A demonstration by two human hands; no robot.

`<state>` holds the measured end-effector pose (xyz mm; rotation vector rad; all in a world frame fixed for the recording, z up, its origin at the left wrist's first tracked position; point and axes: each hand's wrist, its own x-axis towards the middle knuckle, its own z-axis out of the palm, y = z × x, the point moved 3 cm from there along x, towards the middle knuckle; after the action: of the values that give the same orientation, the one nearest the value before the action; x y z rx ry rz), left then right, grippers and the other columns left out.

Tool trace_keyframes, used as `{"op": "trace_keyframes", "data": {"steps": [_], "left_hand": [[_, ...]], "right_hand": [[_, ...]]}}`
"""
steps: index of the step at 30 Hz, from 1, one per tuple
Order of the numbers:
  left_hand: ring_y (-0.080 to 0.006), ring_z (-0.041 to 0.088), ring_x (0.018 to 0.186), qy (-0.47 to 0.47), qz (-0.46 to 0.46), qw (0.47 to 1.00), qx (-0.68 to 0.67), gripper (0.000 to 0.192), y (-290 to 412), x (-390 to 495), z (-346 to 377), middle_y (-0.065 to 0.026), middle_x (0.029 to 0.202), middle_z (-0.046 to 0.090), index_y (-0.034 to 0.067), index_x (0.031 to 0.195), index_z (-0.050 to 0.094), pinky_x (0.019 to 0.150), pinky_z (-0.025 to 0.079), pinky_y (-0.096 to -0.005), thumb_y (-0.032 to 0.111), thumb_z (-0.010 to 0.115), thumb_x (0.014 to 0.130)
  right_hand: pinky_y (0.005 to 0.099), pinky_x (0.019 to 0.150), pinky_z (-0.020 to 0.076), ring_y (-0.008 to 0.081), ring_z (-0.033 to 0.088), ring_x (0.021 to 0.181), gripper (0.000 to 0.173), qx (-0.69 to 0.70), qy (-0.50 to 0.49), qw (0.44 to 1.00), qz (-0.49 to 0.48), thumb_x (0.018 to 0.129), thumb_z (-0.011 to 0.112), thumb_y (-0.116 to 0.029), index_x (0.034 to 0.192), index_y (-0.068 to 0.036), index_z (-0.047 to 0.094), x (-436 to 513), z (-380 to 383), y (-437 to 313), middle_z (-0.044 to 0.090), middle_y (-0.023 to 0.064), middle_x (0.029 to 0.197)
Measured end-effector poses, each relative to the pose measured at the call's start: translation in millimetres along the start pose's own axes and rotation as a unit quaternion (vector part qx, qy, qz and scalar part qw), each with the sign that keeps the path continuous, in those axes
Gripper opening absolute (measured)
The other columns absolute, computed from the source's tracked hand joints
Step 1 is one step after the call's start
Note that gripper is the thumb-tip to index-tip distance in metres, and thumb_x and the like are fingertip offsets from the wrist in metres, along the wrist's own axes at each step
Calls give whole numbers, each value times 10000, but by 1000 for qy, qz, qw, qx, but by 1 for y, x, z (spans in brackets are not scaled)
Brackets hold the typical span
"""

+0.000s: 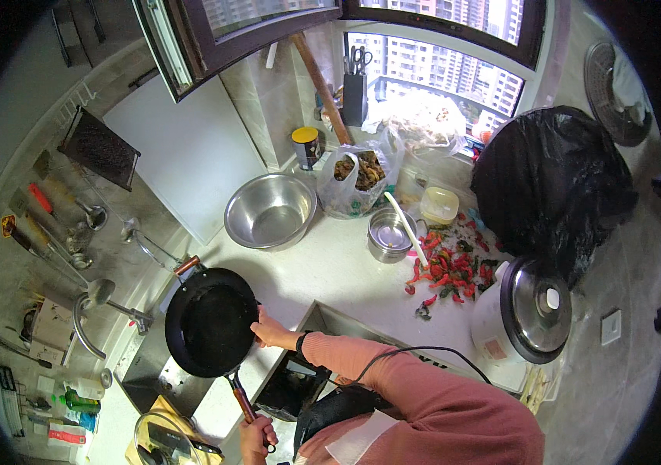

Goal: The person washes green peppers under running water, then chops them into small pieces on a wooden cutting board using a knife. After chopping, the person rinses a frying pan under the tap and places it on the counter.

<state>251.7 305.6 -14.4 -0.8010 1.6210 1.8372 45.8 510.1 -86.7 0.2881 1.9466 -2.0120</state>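
Observation:
A black wok (211, 322) with two wood-trimmed handles is held tilted over the edge of the steel sink (176, 383), its dark inside showing. My left hand (258, 436) is closed around its long handle (242, 398) near the bottom edge of the view. My right hand (269, 330) grips the wok's near rim; the fingertips are partly hidden. Left of the wok a curved faucet (83, 331) reaches out. Below the sink a glass lid (165, 433) lies over a cleaver (176, 439) and a wooden cutting board (211, 456).
A steel basin (270, 212), a plastic bag of dark food (354, 180), steel bowls (388, 232) and red peppers (452, 267) stand or lie on the counter. A rice cooker (519, 314) is at right. An open window sash (237, 43) juts in overhead; ladles (98, 290) hang at left.

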Motion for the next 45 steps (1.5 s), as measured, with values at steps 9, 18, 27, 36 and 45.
{"op": "trace_keyframes", "data": {"steps": [9, 18, 27, 36, 45], "left_hand": [[-160, 406, 349, -7, 12, 1000, -2, 190, -5, 9, -7, -34, 524, 438, 50, 881, 479, 328, 333, -344, 5, 655, 825], [-154, 425, 343, -15, 3, 1000, 23, 239, -6, 10, -8, -17, 500, 444, 110, 727, 459, 311, 324, -307, 137, 617, 904], [-157, 445, 332, -9, 46, 996, 73, 302, -9, 17, -9, -12, 497, 472, 126, 687, 474, 301, 333, -302, 218, 623, 933], [-167, 495, 362, -18, 47, 998, 44, 255, -11, 10, -11, -51, 509, 528, 73, 651, 536, 356, 380, -328, 114, 702, 842], [-134, 469, 358, -11, 17, 1000, 13, 263, 1, -2, -3, -21, 537, 503, 67, 735, 518, 325, 342, -294, 169, 728, 856]], "right_hand": [[368, 487, 515, 240, 598, 518, 711, -22, -1, 1000, -1, 923, 483, -259, 1500, -98, 100, 12, 1, 12, 600, 132, 757], [411, 523, 557, 290, 637, 545, 770, -35, -4, 999, -4, 931, 495, -287, 1541, -106, 62, 9, -1, 7, 646, 211, 882], [345, 452, 508, 212, 613, 529, 675, -26, -4, 999, 21, 926, 492, -263, 1492, -144, 144, 9, -1, 11, 606, 107, 760], [401, 467, 536, 298, 631, 524, 794, -136, 5, 990, -36, 890, 523, -232, 1537, -101, 83, 35, -1, 27, 634, 223, 879], [369, 404, 541, 292, 641, 484, 688, 27, -8, 999, 42, 880, 506, -211, 1482, -186, 174, 25, -2, 15, 624, 230, 1033]]}}
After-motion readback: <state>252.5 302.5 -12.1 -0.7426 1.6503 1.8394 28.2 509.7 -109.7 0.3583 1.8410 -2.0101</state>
